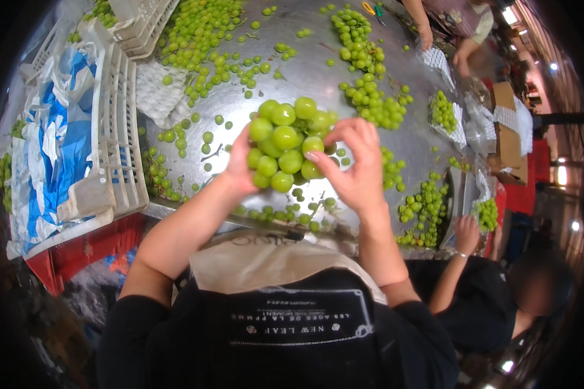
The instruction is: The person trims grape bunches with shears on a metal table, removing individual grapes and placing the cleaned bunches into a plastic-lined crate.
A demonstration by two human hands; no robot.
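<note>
We hold a bunch of round green grapes [285, 144] above the shiny grey metal tabletop [300, 79] — our left hand [241, 167] wraps its left side, most of those fingers hidden behind it. On our right hand [360, 170], thumb and forefinger bend against its right edge — whether they pinch a grape, we cannot tell.

On the table [305, 71], loose grapes [198, 32] lie far left and grape clusters [376, 104] run down the right, with scissors [369, 8] at the far side. Nearer, a bunch [284, 142] sits above the table between the left hand [241, 162] and right hand [358, 165]. Left of the table stands a crate [87, 196], plastic wrapping [78, 139] within it.
</note>
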